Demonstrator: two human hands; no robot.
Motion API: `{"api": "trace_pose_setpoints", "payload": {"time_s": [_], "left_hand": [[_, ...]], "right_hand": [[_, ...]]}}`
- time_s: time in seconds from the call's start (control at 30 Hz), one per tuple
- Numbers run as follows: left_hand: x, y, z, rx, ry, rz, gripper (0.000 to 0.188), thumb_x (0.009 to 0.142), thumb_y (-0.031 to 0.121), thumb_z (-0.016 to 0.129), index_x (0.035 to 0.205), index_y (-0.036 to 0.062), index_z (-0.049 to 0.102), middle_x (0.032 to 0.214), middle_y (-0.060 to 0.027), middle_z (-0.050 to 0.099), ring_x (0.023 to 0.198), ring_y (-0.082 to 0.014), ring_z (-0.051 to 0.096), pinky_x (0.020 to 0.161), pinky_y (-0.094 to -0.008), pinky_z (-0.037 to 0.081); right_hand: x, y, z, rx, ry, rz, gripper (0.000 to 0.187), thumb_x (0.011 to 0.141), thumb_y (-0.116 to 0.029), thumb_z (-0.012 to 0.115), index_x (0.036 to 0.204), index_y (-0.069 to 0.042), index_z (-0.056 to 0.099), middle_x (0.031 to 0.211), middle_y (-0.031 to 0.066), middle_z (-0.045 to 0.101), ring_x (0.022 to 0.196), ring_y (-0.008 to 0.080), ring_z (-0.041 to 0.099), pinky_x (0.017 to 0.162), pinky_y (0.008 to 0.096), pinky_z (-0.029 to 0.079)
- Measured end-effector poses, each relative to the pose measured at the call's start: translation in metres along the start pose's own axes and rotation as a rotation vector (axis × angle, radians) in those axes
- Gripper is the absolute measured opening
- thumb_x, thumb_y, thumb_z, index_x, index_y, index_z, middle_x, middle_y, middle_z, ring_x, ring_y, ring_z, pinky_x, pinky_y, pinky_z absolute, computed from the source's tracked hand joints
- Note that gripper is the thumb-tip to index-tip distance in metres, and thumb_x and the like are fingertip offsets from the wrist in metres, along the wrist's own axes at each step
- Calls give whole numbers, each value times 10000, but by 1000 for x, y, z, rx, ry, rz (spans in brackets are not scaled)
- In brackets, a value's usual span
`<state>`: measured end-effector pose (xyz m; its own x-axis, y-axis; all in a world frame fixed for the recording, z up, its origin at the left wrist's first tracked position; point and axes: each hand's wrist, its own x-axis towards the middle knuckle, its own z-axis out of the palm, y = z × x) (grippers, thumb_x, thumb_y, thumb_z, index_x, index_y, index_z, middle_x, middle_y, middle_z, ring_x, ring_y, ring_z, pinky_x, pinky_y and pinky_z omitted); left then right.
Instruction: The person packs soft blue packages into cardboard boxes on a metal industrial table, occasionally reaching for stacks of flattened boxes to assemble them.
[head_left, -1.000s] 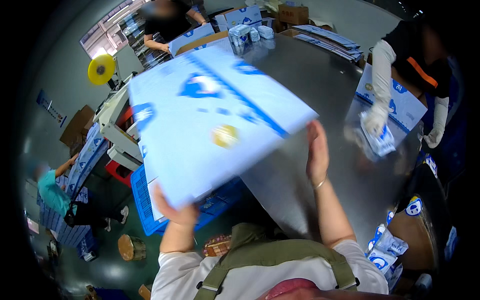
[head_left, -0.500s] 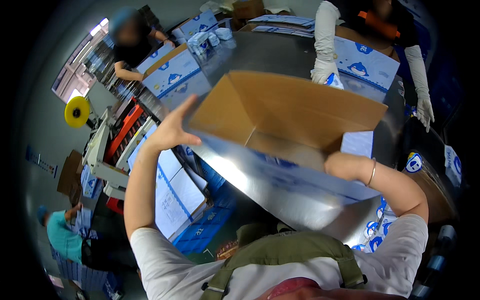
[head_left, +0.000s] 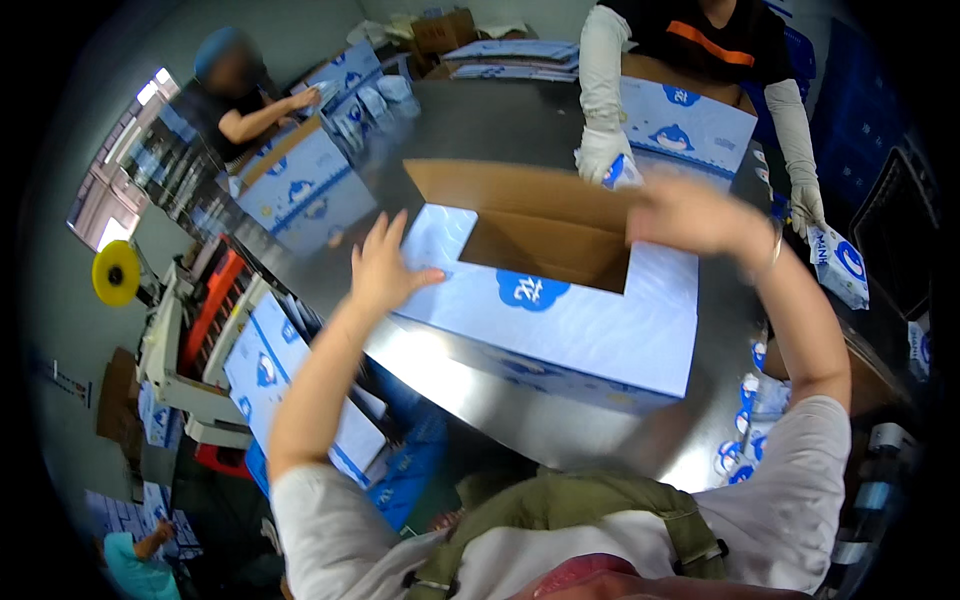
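A light-blue and white cardboard box (head_left: 590,335) stands on the metal table in front of me. Its near flap and both end flaps lie folded inward. The far flap (head_left: 520,192) stands up with its brown inside showing, and a gap still shows the brown interior. My left hand (head_left: 385,268) is open at the left end, fingers spread, the thumb at the white flap. At the far right corner is my right hand (head_left: 695,220), beside the upright flap and the right end flap; motion blurs its fingers.
Across the metal table (head_left: 470,125), a person in white sleeves handles blue-white packets (head_left: 838,268) by another box (head_left: 685,120). Another person works at a box (head_left: 305,190) at far left. Flattened cartons (head_left: 300,390) and a machine with a yellow roll (head_left: 117,272) stand left. Packets (head_left: 745,430) lie right.
The box has turned and its near and end flaps have come down inward. My right hand has moved from inside the box up to its far right corner. My left hand has shifted down slightly.
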<state>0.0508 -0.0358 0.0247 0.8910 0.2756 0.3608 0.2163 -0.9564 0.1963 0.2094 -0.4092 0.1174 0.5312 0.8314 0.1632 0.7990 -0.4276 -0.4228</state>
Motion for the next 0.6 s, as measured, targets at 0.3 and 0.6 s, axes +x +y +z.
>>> {"api": "trace_pose_setpoints", "payload": {"time_s": [0.3, 0.6], "left_hand": [[-192, 47, 151, -1489, 20, -551, 496, 937, 246, 533, 1348, 14, 380, 1167, -90, 516, 1081, -188, 494, 950, -327, 389], [-81, 117, -40, -958, -252, 255, 167, 842, 76, 668, 990, 4, 640, 943, -72, 695, 822, -135, 649, 734, -279, 510]], "right_hand": [[-147, 8, 73, -72, 60, -166, 874, 786, -633, 558, 1416, -58, 370, 1487, 219, 285, 1380, 405, 251, 1128, 484, 174], [-124, 34, 231, -80, -5, 104, 295, 891, -235, 520, 898, 17, 673, 867, 233, 654, 776, 349, 632, 734, 418, 500]]}}
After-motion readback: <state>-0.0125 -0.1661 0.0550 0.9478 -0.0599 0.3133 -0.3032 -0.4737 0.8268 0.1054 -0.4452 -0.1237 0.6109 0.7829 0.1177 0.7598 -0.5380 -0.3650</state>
